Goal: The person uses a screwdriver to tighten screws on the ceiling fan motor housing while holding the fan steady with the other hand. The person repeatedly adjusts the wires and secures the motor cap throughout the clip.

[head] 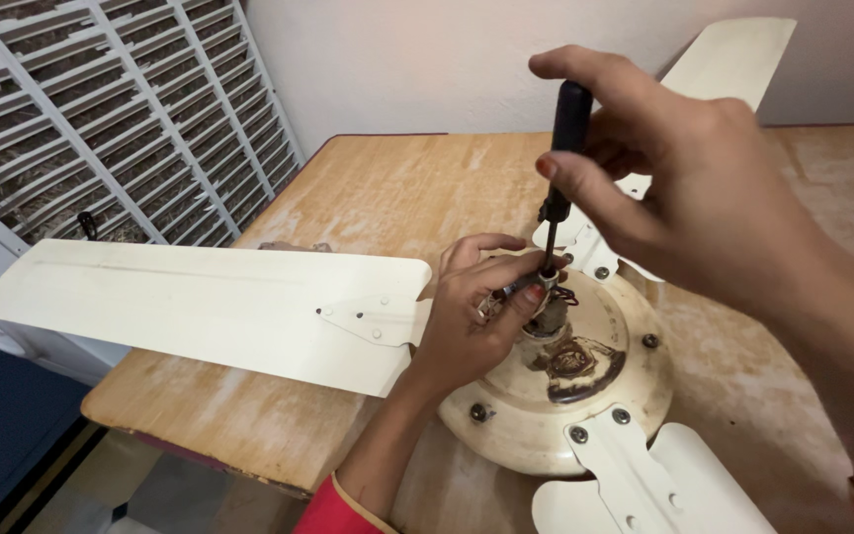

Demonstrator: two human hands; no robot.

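A cream ceiling fan lies on a worn wooden table [397,183], its round motor housing [600,396] facing up. My right hand [684,188] grips a black-handled screwdriver [567,129] held upright, its tip down at the fan's central shaft [549,314]. My left hand [476,311] pinches a small metal part at that shaft, right under the screwdriver tip. One long blade [200,307] stretches to the left, another blade [733,54] points to the far right, and a third [654,489] points toward me.
A white louvred grille [101,119] leans at the left beyond the table edge. A pale wall [427,59] stands behind the table. Tiled floor [140,494] shows at lower left, next to a dark blue surface [2,425].
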